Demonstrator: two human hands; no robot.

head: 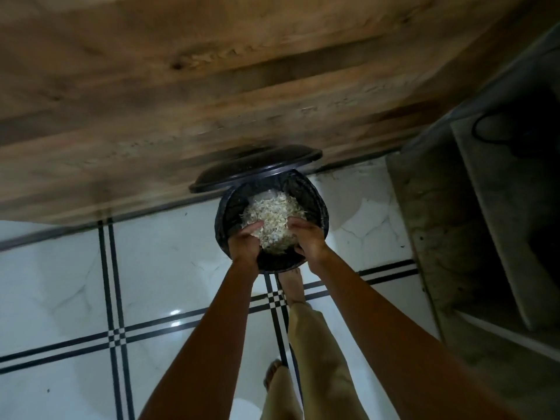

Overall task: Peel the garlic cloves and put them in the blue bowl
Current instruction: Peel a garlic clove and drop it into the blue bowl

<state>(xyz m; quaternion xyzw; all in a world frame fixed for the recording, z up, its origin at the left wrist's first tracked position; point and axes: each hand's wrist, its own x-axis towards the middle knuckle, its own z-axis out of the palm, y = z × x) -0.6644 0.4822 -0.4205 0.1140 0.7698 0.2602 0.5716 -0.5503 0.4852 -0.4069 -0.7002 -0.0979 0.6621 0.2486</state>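
A heap of pale garlic skins (pixel 274 221) sits in what looks like a clear container, held over an open black bin (pixel 225 213). My left hand (pixel 245 242) grips the container's near left side, fingers curled round it. My right hand (pixel 309 237) grips its near right side the same way. The container tilts away from me into the bin's mouth. The bin's lid (pixel 257 169) stands raised behind it. No blue bowl and no whole cloves are in view.
The bin stands on a white tiled floor (pixel 157 268) with black lines, against a wooden cabinet front (pixel 212 86). My bare foot (pixel 291 286) is at the bin's base, with beige trousers below. A grey stone ledge (pixel 454 222) rises on the right.
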